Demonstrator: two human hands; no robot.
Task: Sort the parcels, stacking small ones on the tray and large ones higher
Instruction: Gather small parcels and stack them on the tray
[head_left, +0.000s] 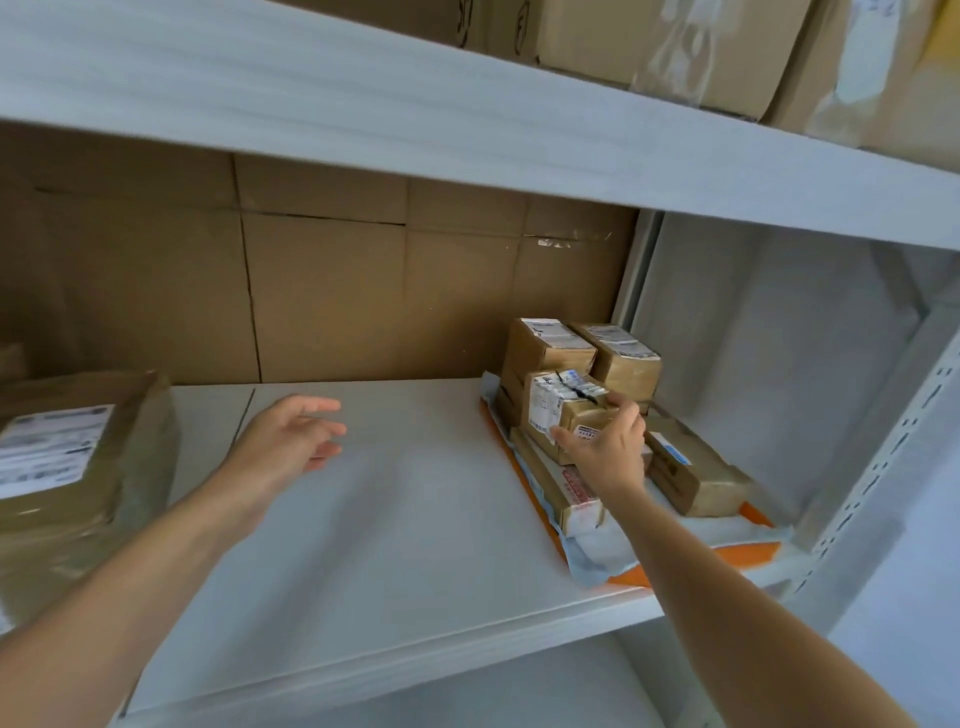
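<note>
Brown cardboard parcel (584, 415), tape-glossy, in my right hand (608, 454); smooth orange plastic tray (748, 554); matt white shelf (389, 519).

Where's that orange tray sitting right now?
In the head view, the orange tray lies at the right end of the white shelf, beside the perforated upright, beneath small parcels; the right hand grips the front parcel.

The white middle shelf board (395, 519) carries two things, well apart. At its left end lies a large brown parcel (78, 467) with a white label (47, 449). At its right end, reaching the front edge, sits an orange tray (748, 553) lined with pale wrap (597, 556). The upper shelf (363, 104) bears large cardboard boxes (675, 47).
</note>
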